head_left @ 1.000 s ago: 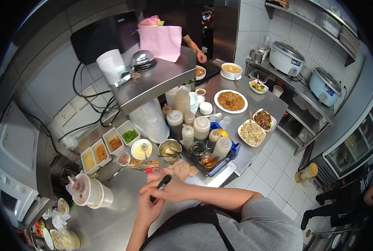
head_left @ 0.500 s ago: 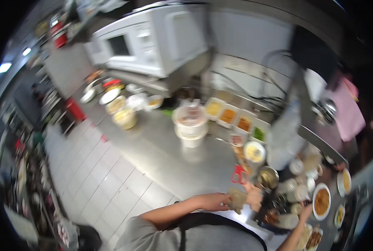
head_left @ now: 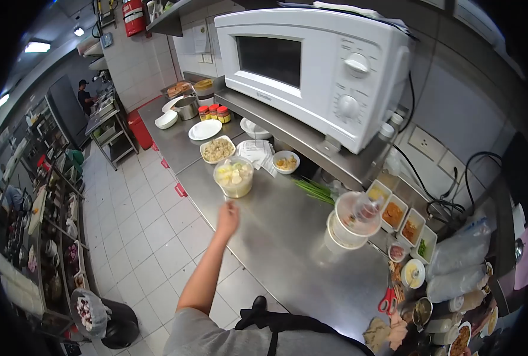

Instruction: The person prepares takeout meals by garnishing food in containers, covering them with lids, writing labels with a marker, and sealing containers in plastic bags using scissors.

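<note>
My left hand (head_left: 228, 218) is stretched out over the steel counter (head_left: 276, 237), just short of a clear round tub (head_left: 234, 177) with pale yellow pieces in it. Its blurred fingers do not touch the tub, and whether they are apart or closed is unclear. My right hand does not show. A crumpled brown cloth (head_left: 376, 333) lies at the counter's near right, beside a pinkish cloth or glove (head_left: 397, 330) and red-handled scissors (head_left: 388, 301). Beyond the tub are a dish of grainy food (head_left: 218, 149), white papers (head_left: 256, 153) and a small bowl (head_left: 286, 162).
A white microwave (head_left: 317, 71) stands on a shelf above the counter. Stacked white tubs (head_left: 351, 222) and green stalks (head_left: 315, 190) are right of centre. Topping trays (head_left: 411, 227) and bottles line the right. On the left are a bin (head_left: 107, 320), a rack and a distant person (head_left: 85, 97).
The view has swung left. My hands were together around a black pen; then my left hand held the brown cloth. It has let go of the cloth and reached towards the tub. My right hand has left view.
</note>
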Tool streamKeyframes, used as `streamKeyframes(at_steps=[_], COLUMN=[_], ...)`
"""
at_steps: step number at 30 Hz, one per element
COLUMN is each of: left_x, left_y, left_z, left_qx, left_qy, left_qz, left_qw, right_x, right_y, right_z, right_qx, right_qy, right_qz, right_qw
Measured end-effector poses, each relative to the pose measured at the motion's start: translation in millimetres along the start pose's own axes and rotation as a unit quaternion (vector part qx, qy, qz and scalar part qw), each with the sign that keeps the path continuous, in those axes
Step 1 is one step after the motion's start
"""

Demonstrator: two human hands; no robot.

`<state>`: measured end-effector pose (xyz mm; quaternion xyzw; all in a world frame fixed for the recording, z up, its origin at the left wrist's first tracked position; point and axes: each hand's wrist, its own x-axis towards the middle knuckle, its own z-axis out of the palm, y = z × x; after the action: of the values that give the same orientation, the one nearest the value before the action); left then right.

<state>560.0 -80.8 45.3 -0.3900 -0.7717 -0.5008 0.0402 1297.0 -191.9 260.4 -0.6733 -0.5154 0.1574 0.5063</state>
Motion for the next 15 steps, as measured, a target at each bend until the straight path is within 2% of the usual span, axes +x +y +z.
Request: streamKeyframes(at_steps=[1,3,6,7,8,9,10,11,12,13,14,15], left_x=[29.6,80.0,138.9,155.9,171.2,185.2,201.3,210.4,213.8,219.5,218.9,227.6], left_y=[-11.5,-71.9,-103.2,-106.8,-113.2,-121.1,-124.0,-115.2,-106.8,-120.2,-103.8,-119.4], left_z=[-11.2,-8.6,-14.8,-13.9,-14.9,-16.7,-15.0,-17.8,-20.0,-13.4,-19.1,-12.5], left_qx=[-0.018,0.015,-0.009,-0.009,0.017,0.044,0.069,0.077,0.083,0.042,-0.017,-0.035], left_qy=[0.029,0.121,0.11,0.113,0.041,-0.031,-0.101,-0.138,-0.173,-0.164,-0.183,-0.237], left_qz=[-0.071,-0.071,-0.06,-0.046,-0.057,-0.063,-0.062,-0.053,-0.041,0.056,0.032,-0.012], left_qw=[0.997,0.99,0.992,0.992,0.997,0.997,0.991,0.986,0.98,0.984,0.982,0.971], right_x=[-9.2,-24.9,-30.5,-20.6,-28.3,-41.4,-51.6,-67.5,-82.0,-93.6,-101.8,-113.4], right_y=[-17.2,-44.4,-70.2,-68.9,-113.9,-128.8,-134.2,-132.9,-144.5,-147.6,-165.7,-152.3], right_z=[15.8,62.1,159.0,206.9,261.6,314.9,366.1,419.0,463.2,509.1,544.9,599.3], right_qx=[0.087,0.122,0.17,0.077,0.087,0.12,0.149,0.197,0.187,0.144,0.089,0.087], right_qy=[-0.013,-0.158,-0.365,-0.429,-0.534,-0.586,-0.659,-0.703,-0.739,-0.761,-0.762,-0.719], right_qz=[-0.007,0.017,0.048,-0.093,0.038,0.027,0.036,0.05,0.081,0.058,0.0,-0.128], right_qw=[0.996,0.98,0.914,0.895,0.84,0.801,0.737,0.682,0.643,0.63,0.641,0.678])
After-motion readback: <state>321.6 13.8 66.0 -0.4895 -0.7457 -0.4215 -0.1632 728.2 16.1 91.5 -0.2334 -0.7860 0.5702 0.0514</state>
